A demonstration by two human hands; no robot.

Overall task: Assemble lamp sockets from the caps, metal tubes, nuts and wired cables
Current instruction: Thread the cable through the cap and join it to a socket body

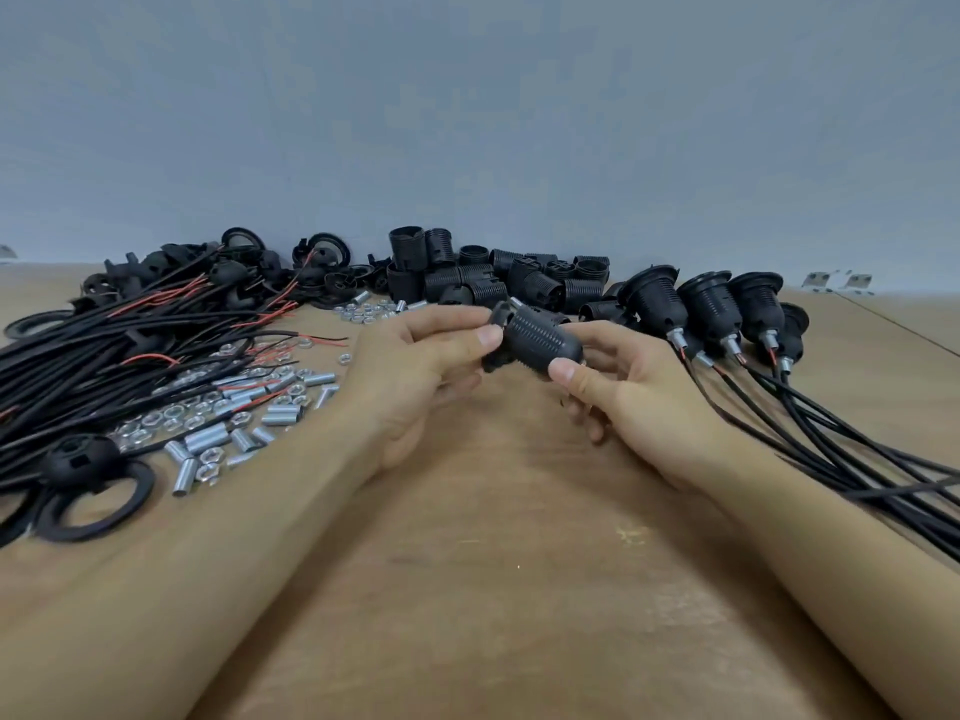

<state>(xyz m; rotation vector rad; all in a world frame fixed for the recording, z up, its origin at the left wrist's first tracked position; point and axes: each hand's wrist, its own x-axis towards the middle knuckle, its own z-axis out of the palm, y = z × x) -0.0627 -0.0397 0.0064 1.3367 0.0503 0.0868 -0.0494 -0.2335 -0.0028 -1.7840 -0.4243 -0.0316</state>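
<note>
Above the middle of the wooden table [493, 511], both hands hold one black threaded lamp socket [540, 341]. My left hand [421, 366] pinches the black ring [500, 324] at the socket's left end between thumb and fingers. My right hand [623, 387] grips the socket's rounded right end, thumb on top. Black cables with red wire ends [130, 335] lie at the left. Metal tubes [208, 439] and nuts [156, 420] are scattered beside them. Loose black socket bodies [467, 272] are piled at the back.
Several finished sockets with cables [717, 309] lie at the right, their leads running toward the right edge. Black rings [98, 506] and a cap [78, 457] lie at the near left. A grey wall [467, 122] stands behind the table.
</note>
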